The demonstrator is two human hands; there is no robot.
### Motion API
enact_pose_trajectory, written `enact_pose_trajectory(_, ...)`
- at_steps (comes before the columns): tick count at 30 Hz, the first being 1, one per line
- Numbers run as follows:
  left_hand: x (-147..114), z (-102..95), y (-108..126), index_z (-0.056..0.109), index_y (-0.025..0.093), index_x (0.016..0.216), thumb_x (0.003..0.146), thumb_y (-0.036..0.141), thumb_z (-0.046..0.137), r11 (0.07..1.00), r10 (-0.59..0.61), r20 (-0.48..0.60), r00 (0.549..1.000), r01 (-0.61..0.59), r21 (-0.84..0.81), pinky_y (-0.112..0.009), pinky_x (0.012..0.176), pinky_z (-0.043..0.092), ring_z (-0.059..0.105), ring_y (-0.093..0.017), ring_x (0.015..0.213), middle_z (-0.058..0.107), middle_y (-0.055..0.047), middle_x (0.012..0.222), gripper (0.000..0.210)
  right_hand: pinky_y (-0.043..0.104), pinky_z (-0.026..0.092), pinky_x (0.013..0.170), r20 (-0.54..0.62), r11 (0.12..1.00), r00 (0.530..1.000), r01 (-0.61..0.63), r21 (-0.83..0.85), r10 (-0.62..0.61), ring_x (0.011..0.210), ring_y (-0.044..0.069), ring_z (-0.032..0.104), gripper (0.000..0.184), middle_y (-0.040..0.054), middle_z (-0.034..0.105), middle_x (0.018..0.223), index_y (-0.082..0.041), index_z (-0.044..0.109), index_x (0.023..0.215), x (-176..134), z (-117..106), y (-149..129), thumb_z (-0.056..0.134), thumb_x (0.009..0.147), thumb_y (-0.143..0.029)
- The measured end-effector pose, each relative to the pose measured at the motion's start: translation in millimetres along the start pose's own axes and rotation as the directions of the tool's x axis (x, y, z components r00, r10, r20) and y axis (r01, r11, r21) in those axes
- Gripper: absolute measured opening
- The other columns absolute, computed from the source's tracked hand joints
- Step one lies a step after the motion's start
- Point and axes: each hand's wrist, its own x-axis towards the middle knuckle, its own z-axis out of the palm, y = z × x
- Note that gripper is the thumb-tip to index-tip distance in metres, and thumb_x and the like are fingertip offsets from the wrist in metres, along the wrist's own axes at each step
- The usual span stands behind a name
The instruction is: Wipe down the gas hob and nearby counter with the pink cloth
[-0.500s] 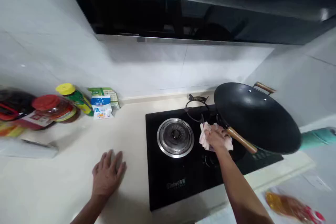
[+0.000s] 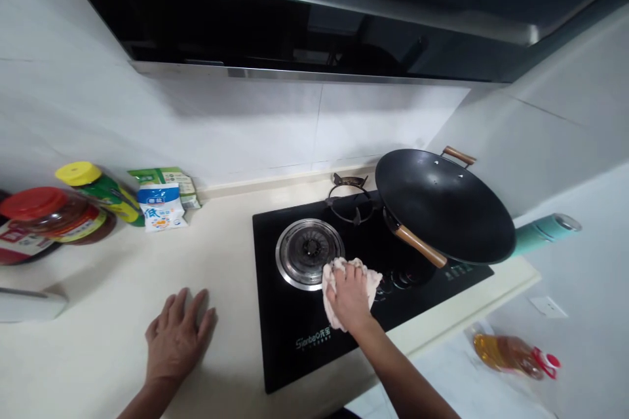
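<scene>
Under my right hand (image 2: 350, 298) is a crumpled pale pink cloth (image 2: 334, 315), gripped and pressed on the black glass gas stove (image 2: 280, 340). The cloth lies just right of and in front of the left burner (image 2: 310, 249), touching or nearly touching its steel ring. My left hand (image 2: 174, 334) rests flat on the pale countertop (image 2: 221, 268), fingers spread, holding nothing. A black wok (image 2: 442, 203) with wooden handles sits over the right side of the stove. The loose pan support (image 2: 351, 203) lies at the stove's back edge.
Along the wall at left stand a red-lidded jar (image 2: 54, 216), a yellow-capped green bottle (image 2: 105, 193) and a blue-and-white packet (image 2: 161, 207). A teal cylinder (image 2: 543, 236) is beyond the wok. An oil bottle (image 2: 514, 353) is low at right. The black range hood (image 2: 295, 19) hangs overhead.
My right hand has drawn the cloth left and toward me, from beside the pan support to the front of the left burner. My left hand stays flat on the countertop. The view has shifted right.
</scene>
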Motion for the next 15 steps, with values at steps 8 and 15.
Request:
enact_pose_trajectory(8, -0.8, 0.5, 0.6, 0.056, 0.023, 0.146, 0.102, 0.052, 0.026, 1.0, -0.01, -0.002, 1.0, 0.01, 0.012, -0.057, 0.119, 0.031, 0.028, -0.035, 0.155, 0.042, -0.016, 0.162, 0.061, 0.056, 0.037, 0.109, -0.032, 0.871, 0.975, 0.209, 0.444, -0.218, 0.124, 0.033, 0.048, 0.049, 0.0117, 0.057, 0.133, -0.023, 0.063, 0.129, -59.3, 13.7, -38.2, 0.066, 0.08, -0.022)
enact_pose_trajectory(15, -0.7, 2.8, 0.0, 0.057, 0.022, 0.145, 0.102, 0.051, 0.026, 1.0, 0.003, -0.037, 0.999, -0.003, 0.021, -0.058, 0.117, 0.034, 0.032, -0.036, 0.153, 0.045, -0.018, 0.161, 0.06, 0.037, 0.048, 0.101, 0.113, 0.291, 0.962, -0.037, 0.956, -0.25, 0.111, 0.02, 0.061, 0.033, 0.0041, 0.064, 0.119, -0.025, 0.062, 0.119, -45.0, -10.5, -53.0, 0.056, 0.087, -0.024)
